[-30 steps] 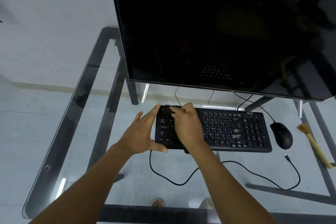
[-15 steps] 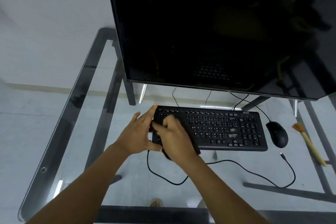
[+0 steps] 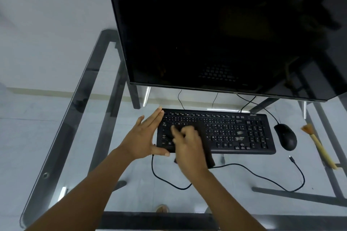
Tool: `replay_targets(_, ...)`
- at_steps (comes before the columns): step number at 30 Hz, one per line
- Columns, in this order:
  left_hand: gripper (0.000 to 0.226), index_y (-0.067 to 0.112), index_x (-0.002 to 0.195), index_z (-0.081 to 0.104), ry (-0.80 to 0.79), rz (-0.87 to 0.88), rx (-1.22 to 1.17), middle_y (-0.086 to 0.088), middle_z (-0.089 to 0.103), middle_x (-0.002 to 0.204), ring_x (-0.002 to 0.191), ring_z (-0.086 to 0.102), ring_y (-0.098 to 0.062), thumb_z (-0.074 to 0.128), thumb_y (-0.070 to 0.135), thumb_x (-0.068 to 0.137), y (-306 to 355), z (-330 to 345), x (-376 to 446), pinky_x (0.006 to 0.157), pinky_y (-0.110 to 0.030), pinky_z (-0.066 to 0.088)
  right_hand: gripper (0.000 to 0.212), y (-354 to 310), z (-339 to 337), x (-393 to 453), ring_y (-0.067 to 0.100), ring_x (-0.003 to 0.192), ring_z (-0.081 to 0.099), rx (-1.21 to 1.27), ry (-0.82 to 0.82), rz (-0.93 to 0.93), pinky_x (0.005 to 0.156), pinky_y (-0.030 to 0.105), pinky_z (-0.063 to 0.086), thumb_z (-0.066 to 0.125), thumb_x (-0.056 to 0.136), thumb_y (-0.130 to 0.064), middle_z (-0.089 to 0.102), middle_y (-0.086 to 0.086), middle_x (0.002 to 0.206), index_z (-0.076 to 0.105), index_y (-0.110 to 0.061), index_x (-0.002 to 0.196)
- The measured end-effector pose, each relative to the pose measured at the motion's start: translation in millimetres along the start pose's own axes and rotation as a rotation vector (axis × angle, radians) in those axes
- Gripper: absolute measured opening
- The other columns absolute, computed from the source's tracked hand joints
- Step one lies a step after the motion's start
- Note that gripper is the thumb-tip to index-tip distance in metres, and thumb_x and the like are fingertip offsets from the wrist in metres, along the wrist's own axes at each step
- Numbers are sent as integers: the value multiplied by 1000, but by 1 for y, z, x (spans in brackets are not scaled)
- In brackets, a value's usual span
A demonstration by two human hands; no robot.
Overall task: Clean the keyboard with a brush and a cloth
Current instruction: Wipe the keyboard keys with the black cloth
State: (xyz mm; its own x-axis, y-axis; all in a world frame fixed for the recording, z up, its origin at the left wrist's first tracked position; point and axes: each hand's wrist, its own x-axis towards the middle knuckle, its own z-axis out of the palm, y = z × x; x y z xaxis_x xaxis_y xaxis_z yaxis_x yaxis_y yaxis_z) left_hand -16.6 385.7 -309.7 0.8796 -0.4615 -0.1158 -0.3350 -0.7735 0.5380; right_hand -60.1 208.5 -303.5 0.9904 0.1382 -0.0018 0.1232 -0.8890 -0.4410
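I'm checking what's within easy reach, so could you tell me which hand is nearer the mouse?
Right. The right hand wipes the keyboard's left half, well left of the mouse; the left hand braces the keyboard's far-left edge.

I see a matt black plastic keyboard (image 3: 234, 133) on a clear, glossy glass table (image 3: 62, 137) with dark metal framing. The monitor (image 3: 216, 28) screen is glossy black; the brush (image 3: 319, 148) at right has a pale wooden-looking handle.

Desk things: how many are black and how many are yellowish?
Black: 4 – monitor, keyboard, mouse, cloth under the right hand
Yellowish: 1 – brush
Total: 5
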Motion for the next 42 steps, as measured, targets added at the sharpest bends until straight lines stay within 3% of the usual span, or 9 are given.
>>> replay_targets(3,130,20,151,-4,-19,3,5,16,-16,156,140,-11,6,61,81,57,-2,0,2,116,-31,-8,49,-1,-4,-10,29,93,52,-64,-58,-214,77,40,50,60,81,3,56,11,105,63,-18,124)
replay_targets(7,134,23,151,-7,-38,1,-14,18,-18,155,139,-15,7,61,83,52,-2,-1,3,115,-30,-10,35,5,-11,-15,31,101,51,144,12,86,87,45,47,54,91,-4,55,14,110,64,-20,120)
replay_targets(10,138,20,151,-5,-44,30,14,16,-17,156,142,-10,2,62,84,49,-7,-1,3,115,-32,-8,46,-7,3,-42,24,85,57,145,-98,-82,69,38,55,71,77,-1,55,5,98,65,-21,118)
replay_targets(14,138,24,150,-9,-55,21,-28,20,-20,154,134,-22,12,65,82,50,-7,-1,3,113,-27,-12,28,26,-6,-28,18,93,56,188,122,145,83,41,51,43,93,-61,53,-9,99,63,-42,97)
replay_targets(20,132,20,150,-10,-87,8,19,14,-21,155,140,-18,1,52,89,56,-2,-7,3,115,-38,-11,30,-10,-2,-22,23,76,62,326,34,258,72,52,54,56,87,-61,62,0,83,53,-31,80)
replay_targets(25,83,17,152,5,91,32,162,5,-5,158,143,-15,-5,12,71,89,35,6,21,117,-42,-7,16,39,-26,-20,1,80,52,597,251,582,75,11,44,50,99,-32,53,-9,89,58,-19,104)
replay_targets(29,73,12,150,19,158,-23,183,-1,13,158,145,-1,-11,1,56,95,48,30,39,118,-45,0,31,12,-24,-16,20,62,51,824,86,616,56,39,49,58,89,-54,54,6,75,52,-25,80)
replay_targets(33,66,11,150,20,173,-5,247,0,14,158,146,1,-12,10,51,98,45,40,39,117,-44,3,30,32,-26,-2,25,73,59,946,310,812,78,53,53,58,85,-57,60,8,83,53,-27,82)
replay_targets(42,69,10,149,22,159,16,284,-2,19,157,146,7,-14,12,55,98,44,39,41,116,-47,10,31,41,-31,17,26,74,61,849,343,785,77,55,51,46,89,-60,61,6,82,48,-30,82)
